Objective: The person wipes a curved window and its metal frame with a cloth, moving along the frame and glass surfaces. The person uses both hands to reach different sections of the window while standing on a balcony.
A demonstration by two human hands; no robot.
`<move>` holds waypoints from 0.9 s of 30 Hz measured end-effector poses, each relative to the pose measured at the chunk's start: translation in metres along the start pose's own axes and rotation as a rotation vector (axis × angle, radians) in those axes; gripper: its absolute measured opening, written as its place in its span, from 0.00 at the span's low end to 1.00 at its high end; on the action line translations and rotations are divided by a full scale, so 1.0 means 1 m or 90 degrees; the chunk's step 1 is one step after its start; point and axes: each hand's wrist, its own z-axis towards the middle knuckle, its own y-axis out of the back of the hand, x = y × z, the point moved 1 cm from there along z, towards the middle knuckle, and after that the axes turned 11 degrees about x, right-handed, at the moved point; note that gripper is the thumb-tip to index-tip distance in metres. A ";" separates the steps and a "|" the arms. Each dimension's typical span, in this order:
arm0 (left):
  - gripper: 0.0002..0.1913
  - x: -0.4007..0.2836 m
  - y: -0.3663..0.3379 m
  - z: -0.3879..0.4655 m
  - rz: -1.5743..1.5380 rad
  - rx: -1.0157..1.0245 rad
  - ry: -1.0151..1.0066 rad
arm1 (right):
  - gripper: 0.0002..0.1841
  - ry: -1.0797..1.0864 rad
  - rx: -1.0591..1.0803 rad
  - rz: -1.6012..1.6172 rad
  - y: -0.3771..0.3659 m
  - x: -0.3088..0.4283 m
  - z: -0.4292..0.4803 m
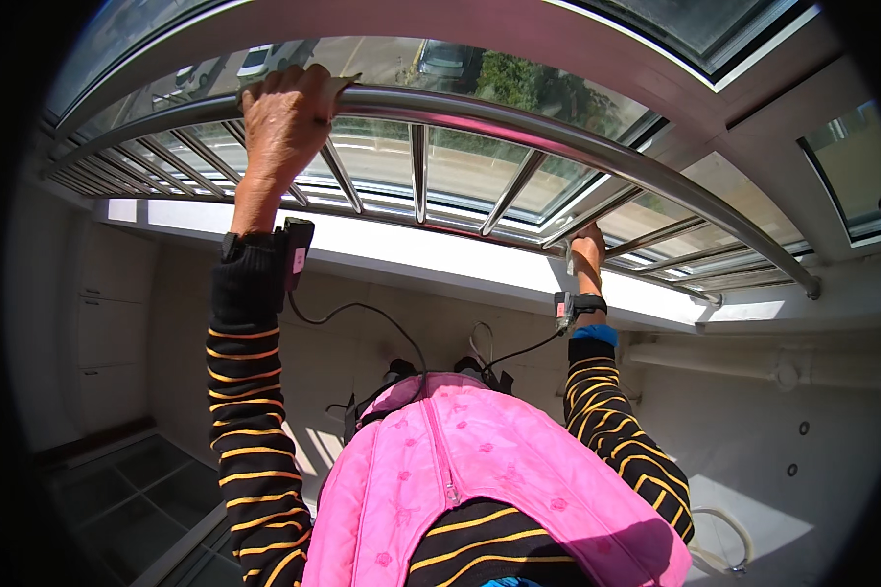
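My left hand (pixel 285 110) is closed over the thick top rail of a stainless steel window railing (pixel 484 117). A piece of cloth (pixel 338 86) sticks out from under its fingers and lies against the rail. Lower down and to the right, my right hand (pixel 587 246) is closed around the lower part of the railing, beside an upright bar, with a pale cloth-like piece (pixel 571 258) showing at its edge. The fingertips of both hands are largely hidden. A wired device is strapped at each wrist.
A white window sill (pixel 411 235) runs below the railing, with glass panes behind it. Drawers (pixel 110 330) stand at the left. A pale pipe (pixel 705 361) runs along the right wall, above a hose (pixel 741 539). Cables hang between my wrists and body.
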 end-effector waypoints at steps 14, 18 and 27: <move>0.24 -0.002 0.003 0.000 0.000 -0.004 0.009 | 0.18 0.110 0.282 -0.135 0.031 0.032 -0.018; 0.22 -0.002 0.002 -0.001 -0.011 -0.003 0.008 | 0.10 0.112 0.202 -0.141 0.030 0.015 -0.028; 0.21 -0.001 -0.002 0.000 -0.022 -0.016 -0.006 | 0.20 0.027 0.558 0.192 0.039 0.021 -0.086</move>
